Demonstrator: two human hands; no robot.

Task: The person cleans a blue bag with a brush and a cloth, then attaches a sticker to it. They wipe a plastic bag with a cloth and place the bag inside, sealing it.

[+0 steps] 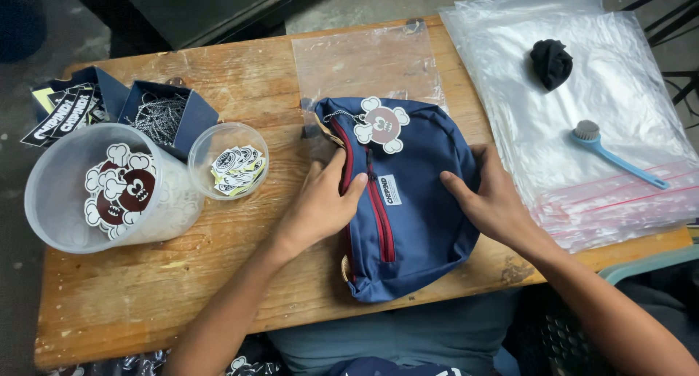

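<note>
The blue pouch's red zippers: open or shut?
Shut: both red zipper lines on the blue pouch run closed, no gap or lining showing. Left hand and right hand press its sides.

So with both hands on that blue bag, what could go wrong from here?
1. The round tag on the blue bag hangs loose near the left hand and might snag or bend.
2. The right hand works beside the stacked clear bags, which overhang the table and could slide off.
</note>
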